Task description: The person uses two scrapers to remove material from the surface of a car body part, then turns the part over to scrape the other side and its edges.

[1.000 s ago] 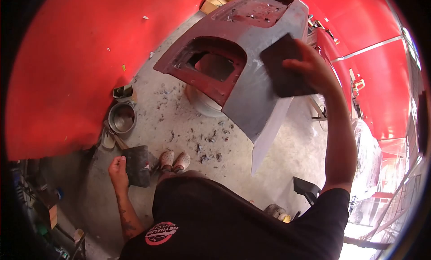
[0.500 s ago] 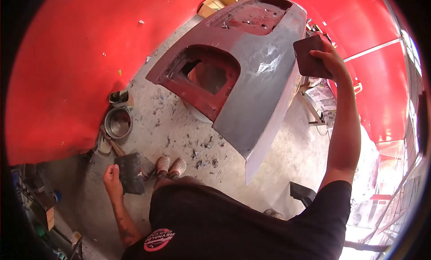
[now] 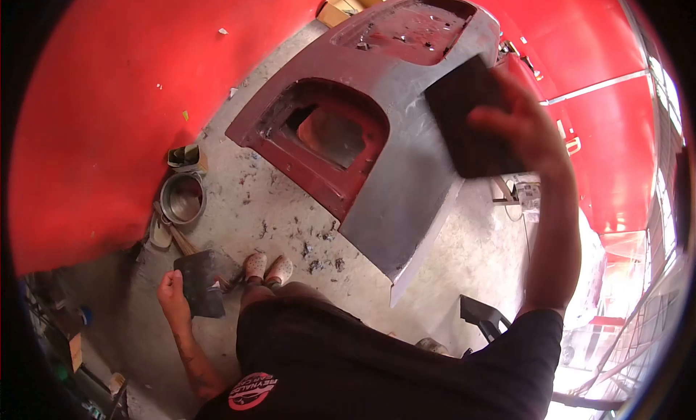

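Observation:
My right hand (image 3: pixel 516 126), raised at the right and blurred, grips a dark flat rectangular sheet (image 3: pixel 471 119) with rounded corners, its thumb across the face. In this view the sheet overlaps the right part of a large grey car body panel (image 3: pixel 406 181) with two dark-red framed openings. At lower left, my left hand (image 3: pixel 174 297) is closed on the edge of a second dark flat plate (image 3: pixel 204 282), thumb on top. That plate is held low beside my legs, away from the panel, with a small light mark near its right edge.
A metal pot (image 3: pixel 183 199) stands on the floor at left beside a small box (image 3: pixel 187 157). Dark scraps (image 3: pixel 315 253) litter the concrete in front of my shoes (image 3: pixel 267 268). Red walls (image 3: pixel 116 130) rise left and right; a black angular part (image 3: pixel 482 315) is near my right side.
My right hand has brought its dark sheet down, leftward and closer to the camera, turning it. The left hand still holds its plate, and the whole view has shifted slightly.

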`<action>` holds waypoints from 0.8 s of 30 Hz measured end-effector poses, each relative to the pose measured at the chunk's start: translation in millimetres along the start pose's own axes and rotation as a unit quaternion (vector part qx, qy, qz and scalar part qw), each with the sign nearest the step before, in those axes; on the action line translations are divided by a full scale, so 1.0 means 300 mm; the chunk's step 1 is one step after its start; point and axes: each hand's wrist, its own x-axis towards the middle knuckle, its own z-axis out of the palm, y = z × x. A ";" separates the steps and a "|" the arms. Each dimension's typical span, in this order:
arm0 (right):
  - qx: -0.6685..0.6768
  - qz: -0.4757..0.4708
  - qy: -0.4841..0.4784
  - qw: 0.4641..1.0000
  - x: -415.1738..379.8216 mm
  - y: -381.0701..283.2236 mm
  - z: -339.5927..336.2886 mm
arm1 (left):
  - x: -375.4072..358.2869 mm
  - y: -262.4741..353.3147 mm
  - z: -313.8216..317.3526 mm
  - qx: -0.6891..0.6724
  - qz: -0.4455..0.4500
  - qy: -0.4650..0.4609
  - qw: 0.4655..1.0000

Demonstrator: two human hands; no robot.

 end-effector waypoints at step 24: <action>-0.260 0.107 0.099 0.955 0.228 -0.053 0.264 | 0.607 0.188 0.016 -0.073 0.064 -0.109 0.989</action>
